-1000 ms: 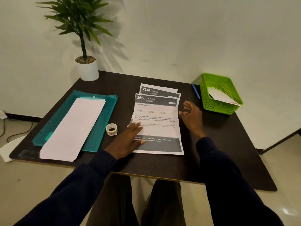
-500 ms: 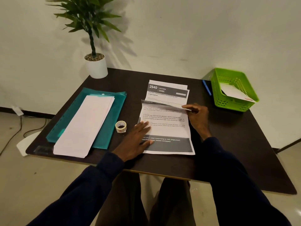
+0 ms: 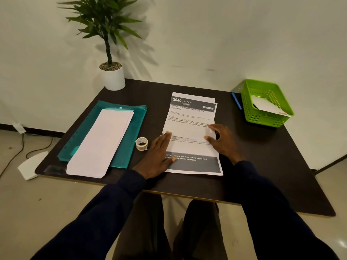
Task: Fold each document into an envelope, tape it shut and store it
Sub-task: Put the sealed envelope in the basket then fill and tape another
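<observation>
A dark surface stands against a pale wall. The left hand lies flat, fingers straight, pressing the left edge of the document, whose top part is folded down. The right hand, fingers bent, pinches that flap's right end. A tape roll sits just left of the left hand, and envelopes on a teal folder lie farther left. A green basket stands beyond the right hand.

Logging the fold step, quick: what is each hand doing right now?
Left hand: open, fingers flat, pressing the document.
Right hand: on the document's folded flap; pinching or just pressing cannot be told.
</observation>
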